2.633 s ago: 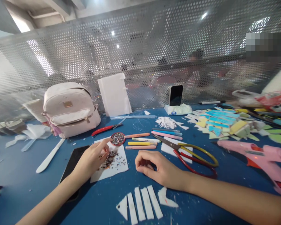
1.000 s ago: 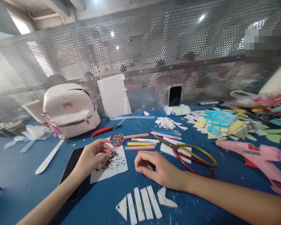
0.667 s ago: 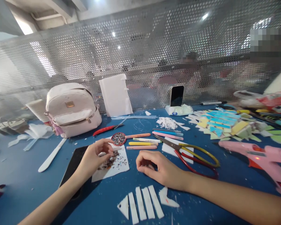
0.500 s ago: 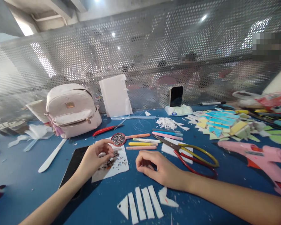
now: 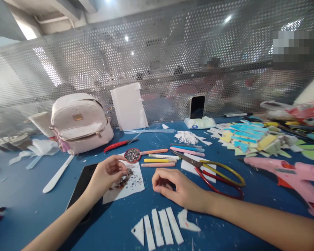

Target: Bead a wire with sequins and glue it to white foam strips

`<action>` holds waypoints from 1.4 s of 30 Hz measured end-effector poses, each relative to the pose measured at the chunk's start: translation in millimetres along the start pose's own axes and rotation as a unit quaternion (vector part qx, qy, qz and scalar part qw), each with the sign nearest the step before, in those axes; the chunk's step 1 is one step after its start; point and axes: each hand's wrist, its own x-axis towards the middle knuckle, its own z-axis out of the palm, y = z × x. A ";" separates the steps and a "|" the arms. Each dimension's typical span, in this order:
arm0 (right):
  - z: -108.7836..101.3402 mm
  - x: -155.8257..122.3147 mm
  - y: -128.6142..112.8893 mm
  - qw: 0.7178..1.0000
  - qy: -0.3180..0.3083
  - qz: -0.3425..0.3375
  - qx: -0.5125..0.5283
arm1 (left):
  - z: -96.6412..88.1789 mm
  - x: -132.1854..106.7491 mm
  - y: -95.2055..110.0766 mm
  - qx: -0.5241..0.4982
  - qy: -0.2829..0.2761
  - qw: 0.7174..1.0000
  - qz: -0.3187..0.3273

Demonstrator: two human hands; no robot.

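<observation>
My left hand (image 5: 111, 170) hovers over a white sheet of paper (image 5: 137, 183), thumb and fingertips pinched together. Whatever is between them is too small to make out. Dark glittery flakes (image 5: 127, 181) lie scattered on the sheet under the fingers. Just beyond sits a round red-rimmed dish (image 5: 132, 155) full of similar flakes. My right hand (image 5: 172, 186) rests on the blue table, loosely curled, with nothing visible in it. In front of it white pieces form a fish shape: a head (image 5: 138, 232) with a hole, several strips (image 5: 161, 226) and a tail (image 5: 187, 221).
Several markers (image 5: 159, 160) lie past my hands. Scissors (image 5: 199, 164) with red and yellow handles and a pink glue gun (image 5: 288, 174) are at right. A black phone-like slab (image 5: 80, 188) lies under my left forearm. A pale backpack (image 5: 81, 125) stands behind.
My left hand stays over the flakes with only a slight shift of the fingers. My right hand and the white pieces look the same.
</observation>
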 end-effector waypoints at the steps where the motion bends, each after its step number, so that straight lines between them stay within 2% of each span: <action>1: 0.1 0.2 -0.2 1.000 0.002 -0.001 0.000 | 0.5 -0.1 0.2 -0.006 0.000 1.000 -0.001; 5: -0.1 0.7 -1.0 1.000 0.014 -0.004 -0.004 | 11.8 -5.8 3.8 -0.021 0.019 1.000 0.000; 9: -0.7 -0.4 -2.1 0.999 0.044 -0.010 -0.001 | 35.1 -20.5 7.0 -0.029 0.055 0.998 0.019; 13: -0.3 -1.4 -3.3 0.997 0.074 -0.023 0.001 | 55.6 -35.4 8.1 -0.050 0.033 0.998 0.017; 16: 0.0 -1.5 -3.5 0.996 0.076 -0.036 0.004 | 63.5 -41.1 7.1 -0.066 0.022 0.998 0.005; 22: 0.2 -0.1 -1.9 0.996 0.074 -0.045 0.012 | 66.6 -41.7 4.9 -0.099 -0.003 0.995 -0.025; 32: 1.8 -2.0 0.7 0.996 0.056 -0.066 0.008 | 67.4 -43.9 0.8 -0.142 0.017 0.986 -0.081; 42: 0.9 -2.2 -1.9 0.997 0.038 -0.069 0.001 | 70.5 -44.9 14.5 -0.161 0.034 0.980 -0.112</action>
